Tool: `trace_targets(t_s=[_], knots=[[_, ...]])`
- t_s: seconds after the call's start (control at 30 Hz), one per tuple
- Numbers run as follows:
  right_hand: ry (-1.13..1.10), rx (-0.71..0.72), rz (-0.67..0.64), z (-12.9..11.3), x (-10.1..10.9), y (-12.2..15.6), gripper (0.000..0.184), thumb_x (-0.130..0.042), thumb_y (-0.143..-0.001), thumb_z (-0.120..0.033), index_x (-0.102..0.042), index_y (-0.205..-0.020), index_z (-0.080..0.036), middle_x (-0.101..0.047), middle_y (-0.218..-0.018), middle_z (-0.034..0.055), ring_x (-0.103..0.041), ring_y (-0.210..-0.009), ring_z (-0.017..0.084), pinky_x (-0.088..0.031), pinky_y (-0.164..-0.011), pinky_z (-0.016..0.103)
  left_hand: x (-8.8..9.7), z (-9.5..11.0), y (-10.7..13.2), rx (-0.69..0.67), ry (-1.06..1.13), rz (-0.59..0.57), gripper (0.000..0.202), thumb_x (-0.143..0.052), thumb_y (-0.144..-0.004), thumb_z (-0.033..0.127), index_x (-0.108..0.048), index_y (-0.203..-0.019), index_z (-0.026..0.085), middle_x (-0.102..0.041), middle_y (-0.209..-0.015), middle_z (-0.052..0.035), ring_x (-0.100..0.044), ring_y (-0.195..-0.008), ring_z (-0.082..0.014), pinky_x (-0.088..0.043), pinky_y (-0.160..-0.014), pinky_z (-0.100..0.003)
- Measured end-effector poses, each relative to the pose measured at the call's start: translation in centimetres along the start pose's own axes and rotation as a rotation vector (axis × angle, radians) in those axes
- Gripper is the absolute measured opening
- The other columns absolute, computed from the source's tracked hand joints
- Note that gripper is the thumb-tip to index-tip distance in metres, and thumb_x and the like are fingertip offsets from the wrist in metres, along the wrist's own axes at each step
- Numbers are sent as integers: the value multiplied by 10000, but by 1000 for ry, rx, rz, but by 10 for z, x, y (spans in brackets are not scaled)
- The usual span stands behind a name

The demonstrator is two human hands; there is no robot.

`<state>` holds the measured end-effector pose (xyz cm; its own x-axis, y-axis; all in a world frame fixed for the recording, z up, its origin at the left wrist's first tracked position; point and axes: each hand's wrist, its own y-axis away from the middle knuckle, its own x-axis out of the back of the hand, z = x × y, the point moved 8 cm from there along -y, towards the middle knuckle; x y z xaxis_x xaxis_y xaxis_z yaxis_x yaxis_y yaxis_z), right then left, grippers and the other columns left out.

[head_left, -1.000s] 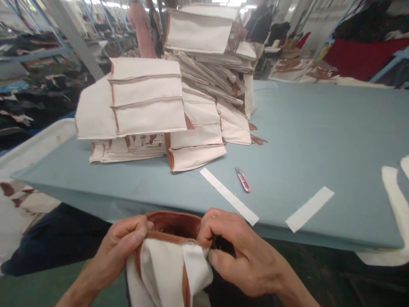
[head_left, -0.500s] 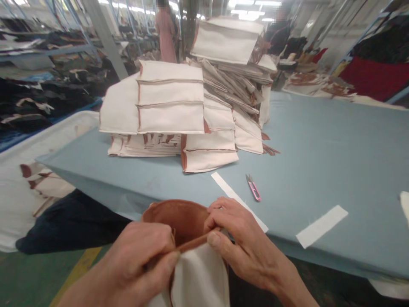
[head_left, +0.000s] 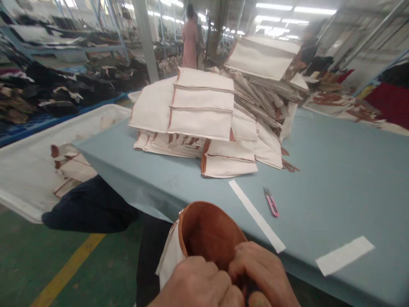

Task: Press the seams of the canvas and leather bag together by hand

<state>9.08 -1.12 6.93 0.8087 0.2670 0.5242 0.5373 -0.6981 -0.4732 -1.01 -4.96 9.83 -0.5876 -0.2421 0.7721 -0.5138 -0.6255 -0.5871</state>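
Observation:
At the bottom of the view I hold a cream cloth bag with a brown lining (head_left: 204, 232), its mouth open toward me. My left hand (head_left: 194, 285) is closed on the near rim of the bag. My right hand (head_left: 262, 273) sits right beside it, fingers curled and pinching the same rim. Both hands are below the front edge of the blue-grey table (head_left: 335, 170).
A tall pile of folded cream bags with brown trim (head_left: 217, 111) stands on the table. Pink thread snips (head_left: 271, 204) lie between two white fabric strips (head_left: 255, 215) (head_left: 343, 255). A white table with more bags (head_left: 38, 170) stands left. People stand far back.
My hands have drawn together and dropped toward the bottom edge. The bag's brown mouth has opened wider. The view has swung left, so the pile and the snips sit further right.

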Motion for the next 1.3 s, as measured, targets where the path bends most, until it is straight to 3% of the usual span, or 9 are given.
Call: trace_targets(t_s=[0.1, 0.27, 0.4, 0.53, 0.73, 0.9, 1.07, 1.17, 1.3], knots=[[2, 40, -52, -8, -9, -2, 444, -301, -1125, -497, -516, -829, -245, -554, -650, -21, -532, -594, 171, -385, -632, 333, 16, -17, -1, 48, 23, -2, 515, -376, -1118, 256, -484, -616, 221, -544, -496, 35, -450, -442, -140, -305, -470, -372], [18, -93, -200, -20, -14, -21, 298, -425, -1116, -324, -563, -869, -230, -643, -780, -7, -596, -753, 164, -414, -726, 310, 21, -47, 7, 109, 170, -225, 527, -406, -1121, 465, -481, -665, 211, -595, -592, 37, -529, -537, -138, -330, -571, -339], [100, -140, -301, -18, -22, -33, 446, -295, -1143, -357, -586, -837, -215, -653, -783, 12, -571, -729, 171, -388, -725, 326, 18, -54, 9, 77, 137, -233, 520, -388, -1129, 452, -486, -679, 210, -595, -597, 38, -521, -535, -142, -328, -579, -332], [111, -186, -396, -5, -35, -40, 429, -366, -1128, -328, -563, -766, -211, -648, -768, 11, -562, -692, 158, -367, -682, 316, 10, -57, 7, 97, 56, -189, 518, -326, -1147, 369, -484, -678, 217, -579, -587, 27, -509, -529, -154, -335, -573, -328], [18, -144, -338, 4, -33, -43, 478, -420, -1119, -376, -582, -704, -202, -630, -663, 2, -543, -607, 145, -346, -617, 302, 12, -97, 11, 262, 144, -334, 520, -667, -923, 636, -475, -674, 222, -517, -596, 57, -475, -560, -155, -257, -563, -313], [-10, -153, -157, 12, -8, -45, 509, -421, -1121, -403, -529, -662, -213, -581, -608, -12, -504, -578, 139, -351, -589, 283, 20, -134, 9, 393, 486, -471, 515, -170, -1084, 360, -494, -712, 212, -543, -690, 27, -500, -661, -162, -379, -706, -297], [-20, -296, -133, 41, -3, -45, 443, -465, -1087, -349, -527, -670, -213, -597, -637, -17, -507, -577, 135, -376, -567, 265, 20, -135, 6, 362, 466, -515, 461, -301, -1098, 341, -531, -722, 205, -564, -702, 32, -525, -676, -150, -399, -709, -266], [5, -343, -171, 58, -10, -40, 404, -473, -1080, -337, -562, -709, -205, -616, -671, -10, -548, -623, 145, -400, -599, 267, 17, -125, 9, 335, 406, -560, 386, -429, -1091, 330, -570, -755, 203, -599, -706, 39, -567, -671, -141, -398, -683, -248], [41, -369, -252, 69, -21, -36, 408, -451, -1102, -350, -594, -753, -195, -630, -720, 2, -573, -689, 157, -413, -646, 272, 21, -103, 9, 233, 180, -498, 421, -372, -1126, 314, -529, -750, 208, -592, -682, 32, -551, -596, -145, -355, -588, -282]])
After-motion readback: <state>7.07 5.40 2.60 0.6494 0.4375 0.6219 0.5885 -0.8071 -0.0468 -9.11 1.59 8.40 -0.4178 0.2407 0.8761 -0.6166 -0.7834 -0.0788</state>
